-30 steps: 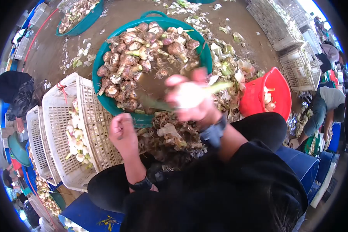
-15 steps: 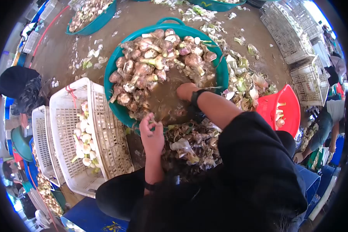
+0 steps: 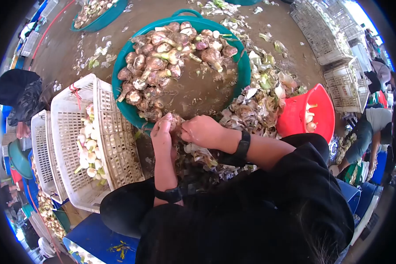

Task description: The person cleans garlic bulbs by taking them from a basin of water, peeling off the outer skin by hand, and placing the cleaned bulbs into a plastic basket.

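Observation:
Muddy garlic bulbs [image 3: 152, 61] are heaped in the teal tub [image 3: 117, 75], mostly at its left and far side, around brown water [image 3: 198, 94]. At the tub's near rim, my left hand [image 3: 163, 136] is closed around a brown garlic bulb [image 3: 176, 123]. My right hand [image 3: 204, 131] presses against the same bulb from the right, its fingers curled in and partly hidden. Below both hands lies a pile of peeled garlic skins [image 3: 207, 158].
A white crate [image 3: 119, 127] with cleaned garlic [image 3: 90, 147] stands at left. At right are a red bucket [image 3: 323, 114] holding a few bulbs and a heap of skins [image 3: 262, 105]. Stacked crates [image 3: 321, 35] stand far right. Other people work on both sides.
My right hand has come out of the muddy water to the near rim and met my left hand. A garlic bulb is now between them. The view has shifted slightly.

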A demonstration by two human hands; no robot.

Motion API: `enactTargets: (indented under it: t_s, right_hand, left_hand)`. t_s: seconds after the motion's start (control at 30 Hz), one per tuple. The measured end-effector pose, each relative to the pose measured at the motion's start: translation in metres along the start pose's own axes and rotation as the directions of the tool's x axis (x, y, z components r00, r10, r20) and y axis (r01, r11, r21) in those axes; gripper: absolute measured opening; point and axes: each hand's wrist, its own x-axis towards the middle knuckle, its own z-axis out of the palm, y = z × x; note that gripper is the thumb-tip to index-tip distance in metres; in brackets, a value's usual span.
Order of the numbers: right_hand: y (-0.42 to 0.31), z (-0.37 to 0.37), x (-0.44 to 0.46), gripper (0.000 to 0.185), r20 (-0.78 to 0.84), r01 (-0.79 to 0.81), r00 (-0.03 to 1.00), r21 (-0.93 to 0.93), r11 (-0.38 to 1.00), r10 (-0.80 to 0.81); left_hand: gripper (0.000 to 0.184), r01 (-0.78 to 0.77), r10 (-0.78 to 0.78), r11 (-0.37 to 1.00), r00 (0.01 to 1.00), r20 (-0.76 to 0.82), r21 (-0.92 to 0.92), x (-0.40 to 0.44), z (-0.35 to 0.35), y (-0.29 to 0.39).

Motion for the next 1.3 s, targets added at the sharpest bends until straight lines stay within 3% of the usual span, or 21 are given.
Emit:
enactTargets:
  t_s: [0.07, 0.17, 0.2, 0.23, 0.37, 0.43, 0.47, 0.53, 0.6, 0.67, 0.7, 0.73, 0.8, 0.83, 0.9, 1.0, 1.03, 1.07, 1.1, 1.13, 1.3]
  right_hand:
    - [0.004, 0.006, 0.002, 0.022, -0.009, -0.042, 0.999, -0.013, 0.999, 0.042]
    - [0.024, 0.018, 0.005, 0.022, -0.087, 0.313, 0.928, -0.339, 0.887, -0.361]
    - [0.026, 0.021, 0.004, 0.025, 0.017, -0.079, 0.997, 0.471, 0.878, 0.081]
    - [0.028, 0.024, 0.002, 0.027, 0.401, -0.459, 0.869, 0.873, 0.167, 0.291]
    - [0.005, -0.009, -0.012, 0.035, 0.337, -0.387, 0.893, 0.914, 0.124, 0.299]
    - [-0.002, -0.025, -0.019, 0.032, 0.166, -0.221, 0.974, 0.553, 0.804, 0.153]
    - [0.002, -0.017, -0.021, 0.032, 0.162, -0.224, 0.974, 0.555, 0.801, 0.160]
    - [0.013, 0.007, -0.026, 0.030, -0.240, 0.100, 0.967, 0.048, 0.994, -0.086]
    - [0.018, 0.006, -0.027, 0.023, -0.226, 0.083, 0.972, 0.068, 0.994, -0.066]
    - [0.028, -0.001, -0.026, 0.018, 0.042, -0.325, 0.934, 0.517, 0.792, 0.356]
    - [0.037, 0.010, -0.023, 0.017, 0.201, -0.369, 0.892, 0.842, 0.395, 0.405]
    - [0.047, 0.019, -0.027, 0.017, 0.197, -0.367, 0.890, 0.844, 0.391, 0.411]
    - [0.046, 0.010, -0.033, 0.021, 0.419, -0.334, 0.851, 0.897, -0.292, 0.315]
    - [0.062, 0.019, -0.035, 0.021, 0.420, -0.371, 0.857, 0.905, -0.209, 0.299]
    - [0.036, -0.008, -0.042, 0.020, 0.348, -0.304, 0.884, 0.935, -0.181, 0.311]
    - [0.015, -0.012, -0.042, 0.020, 0.129, -0.019, 0.951, 0.931, -0.364, 0.282]
    - [0.010, -0.014, -0.052, 0.021, -0.282, 0.236, 0.933, 0.948, 0.214, 0.222]
    - [0.001, -0.022, -0.064, 0.022, -0.577, 0.454, 0.815, 0.579, 0.678, -0.054]
    - [-0.005, -0.030, -0.080, 0.023, -0.159, 0.078, 0.978, 0.878, 0.473, 0.135]
    - [-0.004, -0.034, -0.090, 0.022, -0.079, 0.006, 0.991, 0.835, 0.550, 0.110]
    - [0.031, -0.052, -0.112, 0.032, -0.344, 0.426, 0.843, 0.896, -0.122, 0.414]
  left_hand:
    - [0.024, 0.009, -0.009, 1.000, 0.998, -0.061, 0.012, -0.004, 0.004, 0.000]
    - [0.025, 0.121, -0.113, 0.980, 0.992, 0.061, -0.155, -0.005, 0.000, 0.003]
    - [0.025, 0.120, -0.111, 0.981, 0.992, 0.065, -0.155, -0.006, 0.000, 0.005]
    - [0.026, 0.154, -0.134, 0.960, 0.986, 0.101, -0.234, -0.008, 0.001, 0.006]
    - [0.034, 0.187, -0.091, 0.940, 0.944, 0.318, -0.287, -0.003, -0.009, 0.010]
    - [0.041, 0.127, -0.055, 0.979, 0.917, 0.396, -0.157, 0.000, -0.014, 0.011]
    - [0.041, 0.131, -0.060, 0.980, 0.914, 0.402, -0.151, 0.000, -0.013, 0.011]
    - [0.042, -0.031, -0.106, 0.916, 0.943, 0.314, 0.400, 0.000, -0.010, 0.009]
    - [0.046, -0.052, -0.116, 0.850, 0.952, 0.283, 0.524, -0.005, -0.005, 0.005]
    - [0.052, -0.395, 0.142, 0.804, 0.854, 0.501, 0.444, -0.022, 0.000, 0.004]
    - [0.057, -0.388, 0.202, 0.870, 0.844, 0.497, 0.306, -0.033, 0.009, 0.007]
    - [0.057, -0.388, 0.197, 0.869, 0.841, 0.504, 0.307, -0.035, 0.008, 0.007]
    - [0.054, -0.664, 0.233, 0.606, 0.675, 0.701, 0.438, -0.035, 0.004, 0.012]
    - [0.045, -0.904, 0.405, 0.103, 0.418, 0.813, 0.414, -0.030, 0.002, 0.010]
    - [0.038, -0.900, 0.433, 0.167, 0.433, 0.790, 0.402, -0.029, 0.006, 0.005]
    - [0.010, -0.707, 0.537, 0.660, 0.681, 0.498, 0.254, -0.026, 0.005, -0.011]
    - [0.010, -0.460, 0.458, 0.885, 0.825, 0.332, -0.077, -0.022, 0.003, -0.014]
    - [0.011, -0.165, 0.286, 0.882, 0.932, 0.222, -0.442, -0.021, 0.004, -0.010]
    - [0.019, -0.050, 0.135, 0.896, 0.977, 0.166, -0.440, -0.013, -0.007, -0.012]
    - [0.022, 0.129, -0.123, 0.830, 0.991, 0.046, -0.542, -0.002, -0.018, -0.013]
    - [0.034, 0.328, -0.360, 0.783, 0.932, 0.045, -0.529, -0.009, -0.028, 0.000]
